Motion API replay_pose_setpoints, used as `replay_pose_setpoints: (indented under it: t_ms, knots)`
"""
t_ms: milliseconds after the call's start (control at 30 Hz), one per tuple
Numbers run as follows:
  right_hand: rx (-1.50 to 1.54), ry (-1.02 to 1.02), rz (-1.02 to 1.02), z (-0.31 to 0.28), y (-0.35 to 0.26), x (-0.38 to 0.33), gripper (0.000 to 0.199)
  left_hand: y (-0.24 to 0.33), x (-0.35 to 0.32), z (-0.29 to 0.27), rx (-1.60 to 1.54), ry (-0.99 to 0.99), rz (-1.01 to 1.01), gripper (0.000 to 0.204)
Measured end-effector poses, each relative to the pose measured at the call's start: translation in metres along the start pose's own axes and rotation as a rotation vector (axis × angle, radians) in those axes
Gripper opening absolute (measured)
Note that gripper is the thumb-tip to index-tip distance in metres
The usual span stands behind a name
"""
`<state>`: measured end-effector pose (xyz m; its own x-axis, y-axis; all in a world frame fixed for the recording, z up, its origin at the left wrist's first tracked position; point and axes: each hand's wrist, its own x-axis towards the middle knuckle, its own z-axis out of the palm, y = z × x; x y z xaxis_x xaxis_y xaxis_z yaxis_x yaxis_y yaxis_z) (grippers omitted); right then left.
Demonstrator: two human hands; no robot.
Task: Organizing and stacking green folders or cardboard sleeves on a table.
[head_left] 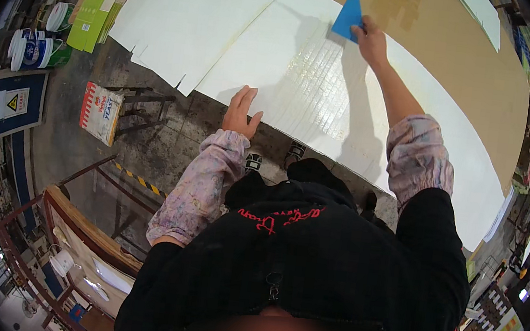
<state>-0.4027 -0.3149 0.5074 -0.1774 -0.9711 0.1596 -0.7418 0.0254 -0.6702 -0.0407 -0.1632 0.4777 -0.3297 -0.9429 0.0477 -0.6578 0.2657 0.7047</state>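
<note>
the right hand (372, 42), arm outstretched, has its grip pinched on a blue scraper (347, 19), upper centre; the left hand (240, 115), grip loose, spreads over the white sheet (245, 55), cut off up top.

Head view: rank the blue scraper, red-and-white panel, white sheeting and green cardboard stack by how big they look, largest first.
1. White sheeting, by far
2. Green cardboard stack
3. Red-and-white panel
4. Blue scraper
</note>
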Motion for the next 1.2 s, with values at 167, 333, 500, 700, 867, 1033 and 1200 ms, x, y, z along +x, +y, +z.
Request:
replay_pose_setpoints:
  t_ms: [167,333,500,700,867,1033,1200]
  knots:
    - [-0.054,0.081,0.085,0.014,0.020,0.032,0.031,0.002,0.001,0.001,0.011,0.021,0.044,0.057]
    - [-0.007,0.062,0.064,0.035,0.009,0.051,0.032,0.003,0.001,0.000,0.013,0.025,0.023,0.055]
    - [-0.088,0.030,-0.022,0.041,0.003,0.062,0.031,0.005,0.000,0.000,-0.011,0.025,-0.005,0.055]
    - [-0.165,-0.028,-0.054,0.049,0.010,0.058,0.033,0.007,0.001,-0.001,-0.017,0.023,-0.002,0.055]
    - [-0.189,-0.143,-0.156,0.044,0.011,0.056,0.033,0.002,-0.002,0.000,-0.030,0.016,-0.020,0.057]
    - [0.002,-0.144,-0.029,0.027,0.020,0.073,0.032,0.003,0.000,0.000,-0.006,0.014,-0.011,0.058]
    - [-0.151,-0.034,-0.030,0.028,0.026,0.076,0.033,0.002,0.004,0.000,-0.014,0.001,0.011,0.058]
